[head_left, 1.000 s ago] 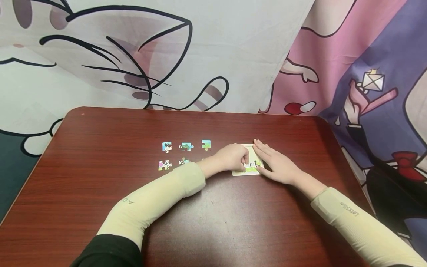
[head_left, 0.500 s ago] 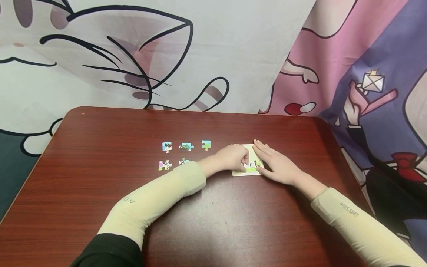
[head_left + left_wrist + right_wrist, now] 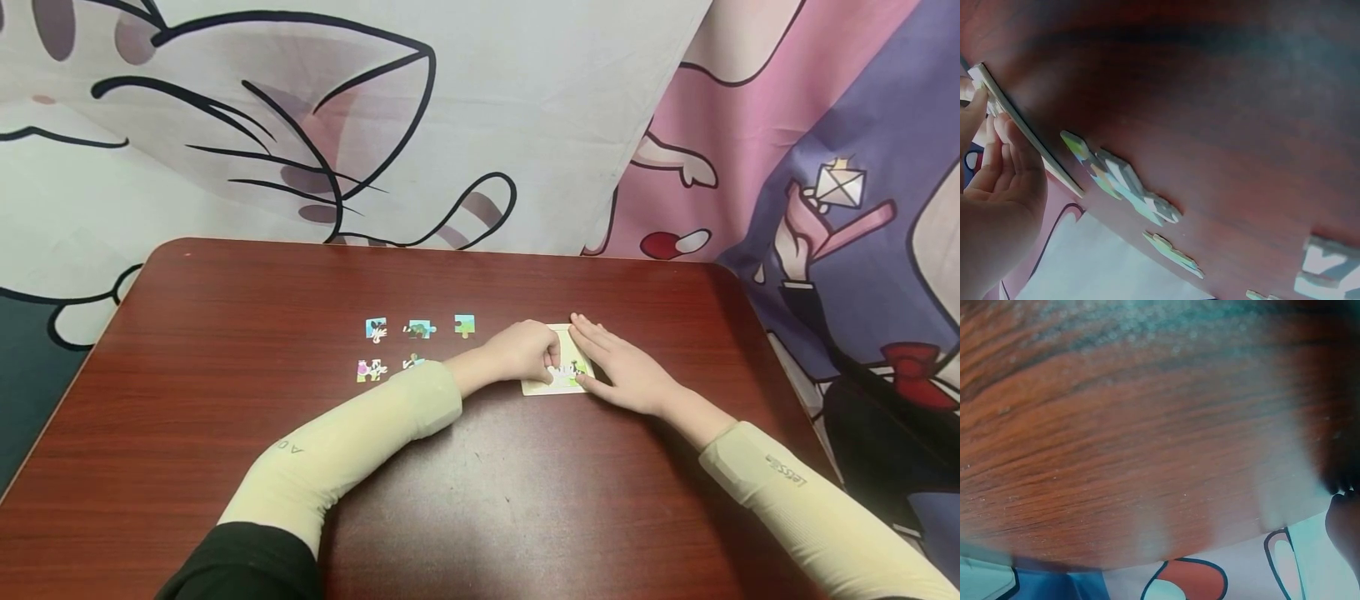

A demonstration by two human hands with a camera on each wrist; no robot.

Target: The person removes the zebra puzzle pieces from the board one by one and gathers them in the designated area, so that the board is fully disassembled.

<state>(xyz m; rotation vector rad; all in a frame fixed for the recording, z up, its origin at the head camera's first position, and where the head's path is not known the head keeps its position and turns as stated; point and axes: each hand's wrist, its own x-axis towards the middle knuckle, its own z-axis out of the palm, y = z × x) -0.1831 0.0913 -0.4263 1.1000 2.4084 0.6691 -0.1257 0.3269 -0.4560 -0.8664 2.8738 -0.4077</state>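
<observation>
My left hand (image 3: 521,354) is over a small pale puzzle board (image 3: 534,388), its fingers curled. In the left wrist view, the thumb and fingers of that left hand (image 3: 1004,169) pinch a small puzzle piece (image 3: 991,107) against the face of the board (image 3: 1029,137); most of the piece is hidden. My right hand (image 3: 626,367) lies with straight fingers along the board's right edge, its thumb touching the lower right part of the picture. Only a dark bit of the right hand (image 3: 1344,528) shows in the right wrist view.
Left of the board, loose puzzle pieces lie in two rows, among them a zebra-patterned piece (image 3: 371,370), a blue-and-green piece (image 3: 464,325) and a piece with a dark shape (image 3: 420,329). My left sleeve (image 3: 360,433) hides part of the lower row. A printed cloth (image 3: 525,125) hangs behind the table (image 3: 262,283).
The left thumb and fingers have shifted very slightly at the board, and the bit of picture beside the thumb looks whiter. The right hand and the loose pieces stay put.
</observation>
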